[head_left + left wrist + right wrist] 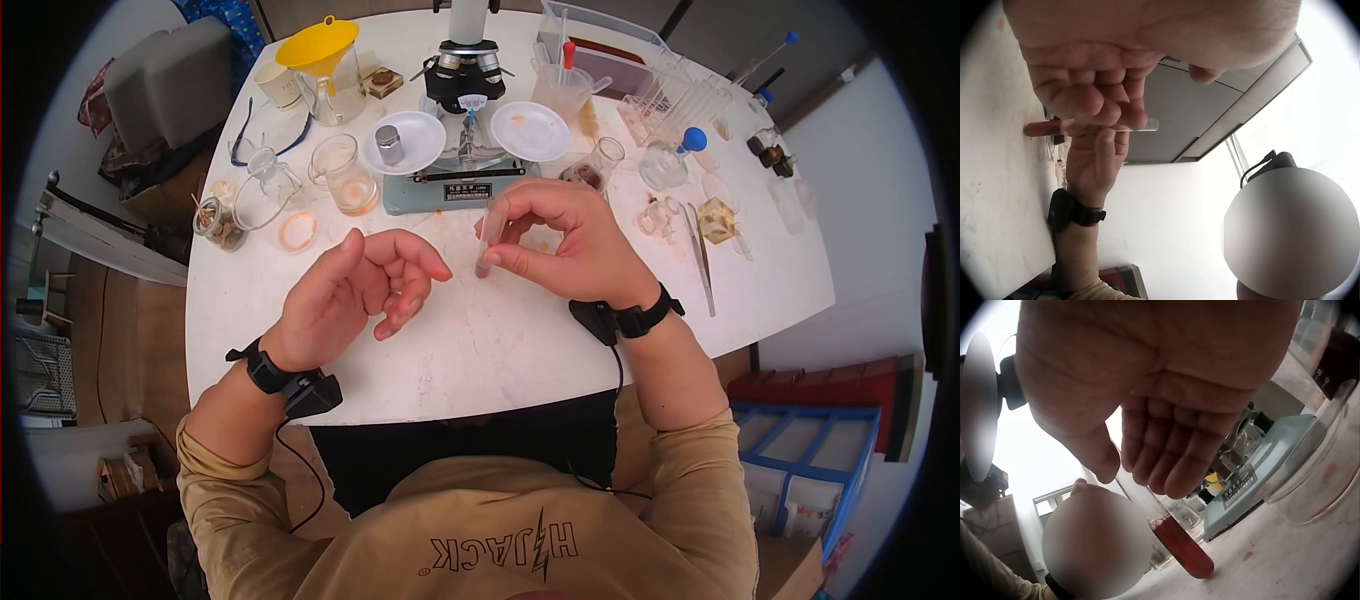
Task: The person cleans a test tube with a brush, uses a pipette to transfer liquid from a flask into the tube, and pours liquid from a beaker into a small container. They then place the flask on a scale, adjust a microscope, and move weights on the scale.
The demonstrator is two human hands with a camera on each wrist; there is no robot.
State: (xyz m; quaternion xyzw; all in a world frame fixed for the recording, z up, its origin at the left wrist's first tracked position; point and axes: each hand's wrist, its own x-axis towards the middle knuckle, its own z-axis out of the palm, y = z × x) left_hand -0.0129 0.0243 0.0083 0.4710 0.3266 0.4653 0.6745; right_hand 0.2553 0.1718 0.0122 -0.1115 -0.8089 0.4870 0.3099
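Between the thumb and fingers of my right hand (575, 235) is a glass test tube (491, 232), held near the middle of the table's front half. Red liquid with some froth on top fills its rounded lower end, seen large in the right wrist view (1184, 545). The tube leans a little, its bottom close over the white tabletop. My left hand (350, 285) hovers to the left of the tube, palm turned inward and fingers loosely bent, with nothing in it. In the left wrist view its fingertips overlap the tube (1044, 129).
Behind my hands stands a pan balance (440, 193), a metal weight (388, 145) on its left plate. Behind it is a microscope (466, 80). Left are a beaker (345, 175) and yellow funnel (318, 46); right, tweezers (700, 250), a flask (662, 165) and a test tube rack (655, 120).
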